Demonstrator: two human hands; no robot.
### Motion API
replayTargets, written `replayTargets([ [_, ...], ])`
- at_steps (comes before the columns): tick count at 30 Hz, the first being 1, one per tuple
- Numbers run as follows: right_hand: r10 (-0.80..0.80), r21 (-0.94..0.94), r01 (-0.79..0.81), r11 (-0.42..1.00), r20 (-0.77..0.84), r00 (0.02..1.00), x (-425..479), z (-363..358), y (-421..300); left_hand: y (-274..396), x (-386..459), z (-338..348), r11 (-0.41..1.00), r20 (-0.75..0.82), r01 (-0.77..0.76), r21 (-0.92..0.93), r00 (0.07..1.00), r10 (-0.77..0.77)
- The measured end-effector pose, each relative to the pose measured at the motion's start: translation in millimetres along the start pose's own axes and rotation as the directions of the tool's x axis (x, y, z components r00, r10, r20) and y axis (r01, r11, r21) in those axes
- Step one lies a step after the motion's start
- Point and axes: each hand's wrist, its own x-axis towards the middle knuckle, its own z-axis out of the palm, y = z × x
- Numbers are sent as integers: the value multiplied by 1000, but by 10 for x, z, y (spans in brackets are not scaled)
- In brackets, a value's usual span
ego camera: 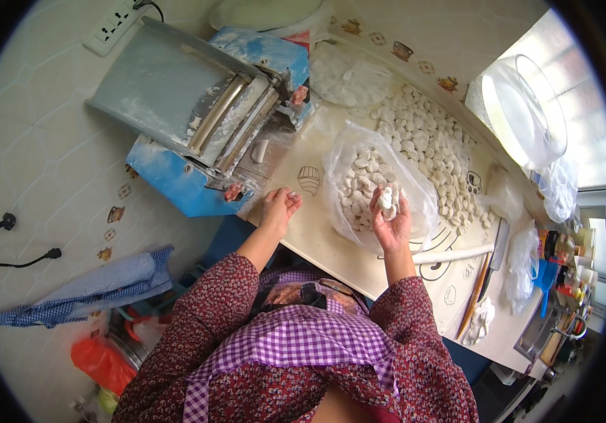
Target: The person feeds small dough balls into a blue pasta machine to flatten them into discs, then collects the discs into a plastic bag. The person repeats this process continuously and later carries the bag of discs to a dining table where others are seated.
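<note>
My right hand [391, 224], palm up, holds several small floured dough pieces [388, 203] over an open clear plastic bag [423, 198]. Inside the bag lie many similar dough pieces [363, 174]. To its left my left hand [281, 207] is raised over the counter edge, fingers curled, with a bit of white at the fingertips; whether it grips anything I cannot tell. Beyond the bag, a large spread of dough pieces [422, 137] covers part of the printed mat [303, 211]. A long white dough roll [453, 254] lies right of my right hand.
A floury blue dough-rolling machine [168, 180] stands at the left, a dough scrap [260, 151] beside its rollers. At the right lie a knife [501, 246], a tapered wooden rolling pin [474, 296], a crumpled white cloth or glove [479, 321] and plastic bags [521, 269]. A sink [538, 330] is farther right.
</note>
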Motion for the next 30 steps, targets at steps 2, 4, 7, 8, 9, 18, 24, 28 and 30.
replayTargets([
  [2, -18, -42, 18, 999, 12, 1000, -6, -29, -19, 55, 10, 63, 982, -35, 119, -149, 992, -125],
  [4, -49, -80, 49, 996, 2, 999, 19, 1, 29, 70, 124, 64, 961, -20, 156, -227, 986, -165],
  [7, -5, -87, 6, 996, 10, 1000, 36, 106, 130, -13, 267, 31, 974, 33, 103, -200, 995, -99],
  [8, 7, -70, -7, 998, 9, 1000, 32, 126, 152, -15, 256, 43, 983, 33, 74, -167, 997, -69],
  [9, -12, -70, 11, 997, -9, 1000, 34, 133, 173, -6, 245, 55, 990, 34, 40, -135, 999, -36],
  [18, -90, -225, 71, 972, -76, 993, 72, 272, 371, 77, -495, 293, 918, 105, -194, 345, 980, 167],
  [24, -3, -408, 4, 913, 4, 1000, 46, 508, 851, 583, -1127, 903, 245, 739, -861, 446, 509, 443],
  [28, 58, -352, -83, 932, -82, 995, 91, 744, 1069, 819, -1081, 825, 800, 535, -540, 262, 771, 345],
  [30, 122, -438, -138, 888, -66, 990, 196, 699, 988, 1039, -1179, 791, 649, 568, -673, 355, 707, 421],
])
